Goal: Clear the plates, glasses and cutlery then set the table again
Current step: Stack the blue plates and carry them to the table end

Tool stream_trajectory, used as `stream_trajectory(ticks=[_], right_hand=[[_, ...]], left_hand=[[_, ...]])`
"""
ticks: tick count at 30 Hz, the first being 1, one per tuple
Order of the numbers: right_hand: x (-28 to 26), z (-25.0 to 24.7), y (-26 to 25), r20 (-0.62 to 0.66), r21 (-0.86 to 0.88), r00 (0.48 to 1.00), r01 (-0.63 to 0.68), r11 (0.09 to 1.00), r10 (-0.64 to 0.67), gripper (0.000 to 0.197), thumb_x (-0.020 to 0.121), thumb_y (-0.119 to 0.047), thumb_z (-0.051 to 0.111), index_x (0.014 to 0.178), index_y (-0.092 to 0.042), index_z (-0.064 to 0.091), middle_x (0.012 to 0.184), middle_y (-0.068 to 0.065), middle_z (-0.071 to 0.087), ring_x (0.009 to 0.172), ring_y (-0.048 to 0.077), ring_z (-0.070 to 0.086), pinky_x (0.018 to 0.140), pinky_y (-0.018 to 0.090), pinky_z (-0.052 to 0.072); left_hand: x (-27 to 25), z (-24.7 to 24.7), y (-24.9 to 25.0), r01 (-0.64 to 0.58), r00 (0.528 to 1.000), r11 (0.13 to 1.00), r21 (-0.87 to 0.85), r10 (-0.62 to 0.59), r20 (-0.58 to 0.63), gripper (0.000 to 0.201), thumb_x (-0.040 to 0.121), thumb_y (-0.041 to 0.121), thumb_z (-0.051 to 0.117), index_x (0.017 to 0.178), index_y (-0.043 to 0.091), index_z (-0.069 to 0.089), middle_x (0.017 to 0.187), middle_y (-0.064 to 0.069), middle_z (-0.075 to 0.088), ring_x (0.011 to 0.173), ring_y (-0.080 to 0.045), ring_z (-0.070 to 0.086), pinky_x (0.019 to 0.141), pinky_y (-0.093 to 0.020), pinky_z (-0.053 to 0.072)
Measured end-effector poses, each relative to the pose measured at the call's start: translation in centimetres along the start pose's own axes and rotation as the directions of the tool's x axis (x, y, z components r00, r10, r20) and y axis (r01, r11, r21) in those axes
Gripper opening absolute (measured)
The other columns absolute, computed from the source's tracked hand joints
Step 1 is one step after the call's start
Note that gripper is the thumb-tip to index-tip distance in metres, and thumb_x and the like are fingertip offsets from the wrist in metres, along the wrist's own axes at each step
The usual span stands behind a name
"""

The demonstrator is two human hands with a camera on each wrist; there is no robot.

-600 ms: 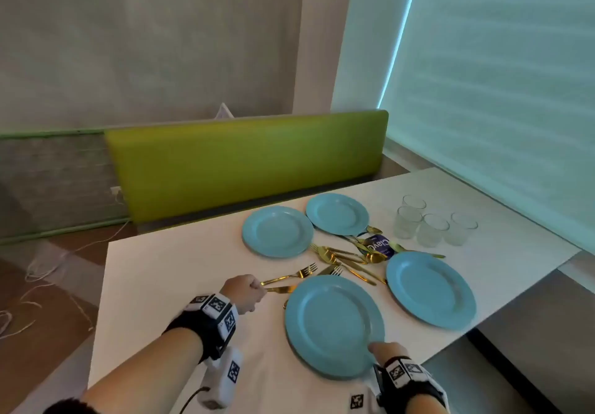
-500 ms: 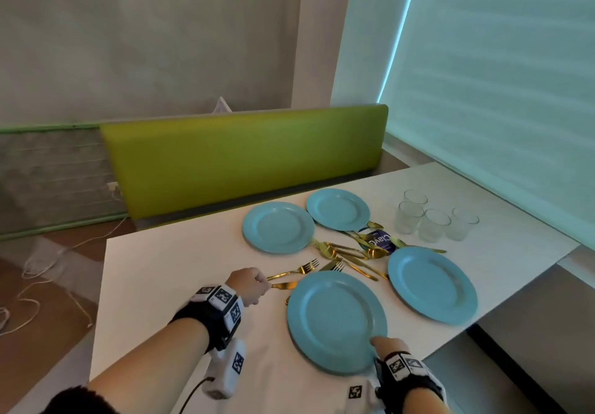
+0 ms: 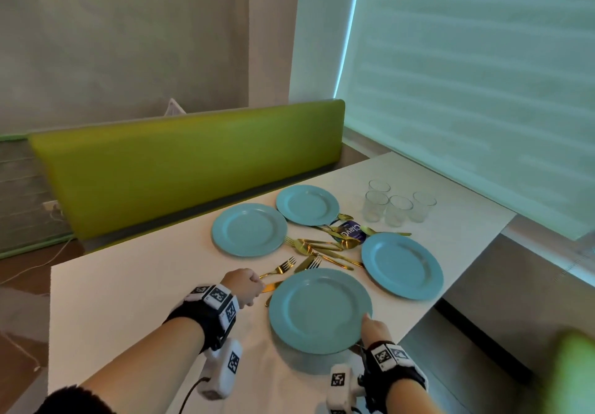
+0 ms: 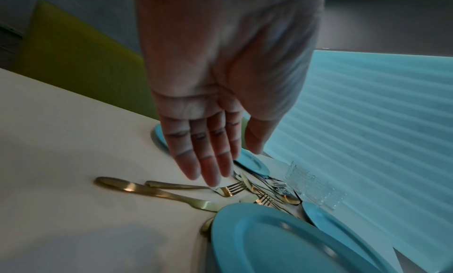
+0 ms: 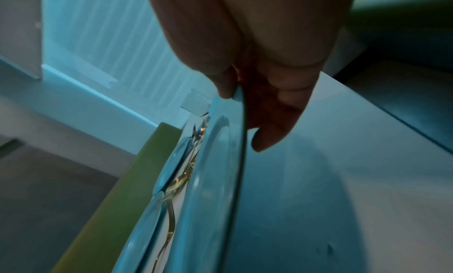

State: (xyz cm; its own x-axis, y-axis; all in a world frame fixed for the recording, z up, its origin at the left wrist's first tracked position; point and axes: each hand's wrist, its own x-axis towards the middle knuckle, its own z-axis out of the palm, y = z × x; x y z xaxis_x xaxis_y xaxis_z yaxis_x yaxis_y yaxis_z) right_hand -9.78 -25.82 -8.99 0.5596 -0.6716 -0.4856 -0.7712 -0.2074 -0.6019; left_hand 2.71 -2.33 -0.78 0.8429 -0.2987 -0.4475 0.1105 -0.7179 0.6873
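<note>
The nearest blue plate (image 3: 318,310) lies at the white table's front. My right hand (image 3: 373,328) pinches its near right rim, thumb on top and fingers beneath; the right wrist view shows the same pinch on the plate (image 5: 210,180) by that hand (image 5: 245,95). My left hand (image 4: 213,160) hovers with straight fingers over a gold fork (image 4: 196,187) and a gold knife (image 4: 157,192), holding nothing. In the head view this hand (image 3: 243,285) is just left of the plate, at the handles of the fork (image 3: 278,269) and knife (image 3: 272,286).
Three more blue plates (image 3: 249,229) (image 3: 307,204) (image 3: 401,265) ring a pile of gold cutlery (image 3: 325,248) with a purple label (image 3: 351,232). Several glasses (image 3: 397,206) stand at the far right. A green bench back (image 3: 186,162) runs behind the table.
Both hands keep nearly the same places, the right on the plate rim, the left by the fork and knife. Only the view has shifted a little.
</note>
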Motion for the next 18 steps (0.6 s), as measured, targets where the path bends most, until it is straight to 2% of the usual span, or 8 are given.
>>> stream_trajectory(ticks=[2, 4, 7, 10, 12, 14, 16, 18], right_hand=[[-0.1, -1.5, -0.7, -0.041, -0.047, 0.999, -0.014, 0.999, 0.012, 0.038, 0.101, -0.014, 0.028, 0.134, 0.002, 0.038, 0.134, 0.02, 0.052, 0.124, 0.029, 0.051, 0.1, 0.032, 0.04], [-0.3, -3.4, -1.3, -0.067, 0.069, 0.998, 0.003, 0.998, 0.002, 0.037, 0.101, -0.012, 0.031, 0.135, 0.001, 0.037, 0.135, 0.02, 0.051, 0.125, 0.029, 0.05, 0.098, 0.031, 0.037], [-0.4, -5.5, -2.0, -0.079, 0.298, 0.997, 0.0, 0.955, 0.025, 0.041, 0.101, -0.021, 0.034, 0.133, 0.004, 0.044, 0.133, 0.023, 0.052, 0.125, 0.033, 0.049, 0.102, 0.034, 0.039], [1.5, -7.4, -2.6, -0.106, 0.366, 0.993, -0.012, 0.931, 0.054, 0.046, 0.1, -0.027, 0.036, 0.127, 0.008, 0.051, 0.128, 0.024, 0.055, 0.119, 0.035, 0.052, 0.097, 0.037, 0.044], [2.5, -8.3, -3.4, -0.081, 0.409, 0.994, -0.029, 0.912, 0.068, 0.046, 0.099, -0.025, 0.038, 0.126, 0.01, 0.049, 0.122, 0.022, 0.055, 0.117, 0.035, 0.053, 0.096, 0.038, 0.044], [3.4, -8.7, -4.1, -0.058, 0.426, 0.996, -0.033, 0.904, 0.064, 0.046, 0.099, -0.025, 0.041, 0.127, 0.01, 0.048, 0.125, 0.023, 0.055, 0.118, 0.035, 0.053, 0.098, 0.039, 0.042], [4.9, -9.1, -4.8, -0.029, 0.446, 0.998, -0.043, 0.894, 0.062, 0.047, 0.098, -0.028, 0.042, 0.127, 0.009, 0.048, 0.125, 0.022, 0.055, 0.116, 0.036, 0.054, 0.098, 0.04, 0.043], [6.9, -9.8, -5.2, 0.008, 0.47, 0.999, -0.041, 0.882, 0.042, 0.045, 0.096, -0.031, 0.044, 0.118, 0.007, 0.052, 0.118, 0.019, 0.059, 0.112, 0.036, 0.057, 0.099, 0.045, 0.046]], left_hand=[[0.6, 0.4, 1.0, -0.014, 1.0, 1.0, -0.004, 0.014, 0.011, 0.01, 0.09, 0.022, 0.052, 0.089, 0.013, 0.056, 0.095, -0.008, 0.064, 0.071, -0.019, 0.057, 0.054, -0.021, 0.041], [1.0, 1.0, 2.0, -0.019, 1.0, 1.0, -0.004, 0.019, 0.025, 0.011, 0.09, 0.025, 0.053, 0.088, 0.014, 0.054, 0.095, -0.008, 0.063, 0.072, -0.02, 0.056, 0.057, -0.024, 0.043], [1.8, 2.1, 3.5, -0.028, 0.999, 0.999, 0.042, 0.027, 0.029, 0.027, 0.09, 0.036, 0.053, 0.105, 0.013, 0.054, 0.106, -0.009, 0.064, 0.086, -0.023, 0.06, 0.079, -0.031, 0.052], [3.0, 3.4, 5.0, -0.051, 0.998, 0.996, 0.071, 0.049, 0.034, 0.048, 0.093, 0.043, 0.045, 0.123, 0.006, 0.051, 0.123, -0.017, 0.061, 0.112, -0.031, 0.059, 0.096, -0.037, 0.047], [3.7, 4.3, 6.2, -0.066, 0.997, 0.997, 0.031, 0.065, 0.031, 0.053, 0.094, 0.044, 0.044, 0.128, 0.004, 0.049, 0.13, -0.018, 0.057, 0.12, -0.032, 0.054, 0.103, -0.038, 0.044], [4.2, 4.9, 7.6, -0.057, 0.998, 0.998, 0.012, 0.056, 0.021, 0.055, 0.096, 0.04, 0.042, 0.138, 0.005, 0.043, 0.141, -0.017, 0.047, 0.13, -0.031, 0.046, 0.111, -0.035, 0.035], [5.5, 5.3, 9.0, -0.016, 1.0, 1.0, -0.021, 0.016, -0.004, 0.053, 0.097, 0.034, 0.041, 0.138, 0.0, 0.043, 0.142, -0.019, 0.046, 0.131, -0.033, 0.044, 0.109, -0.034, 0.034], [7.5, 5.8, 10.0, 0.005, 1.0, 0.993, -0.115, -0.004, 0.006, 0.056, 0.087, 0.036, 0.046, 0.127, -0.003, 0.052, 0.133, -0.022, 0.053, 0.122, -0.036, 0.052, 0.106, -0.037, 0.04]])
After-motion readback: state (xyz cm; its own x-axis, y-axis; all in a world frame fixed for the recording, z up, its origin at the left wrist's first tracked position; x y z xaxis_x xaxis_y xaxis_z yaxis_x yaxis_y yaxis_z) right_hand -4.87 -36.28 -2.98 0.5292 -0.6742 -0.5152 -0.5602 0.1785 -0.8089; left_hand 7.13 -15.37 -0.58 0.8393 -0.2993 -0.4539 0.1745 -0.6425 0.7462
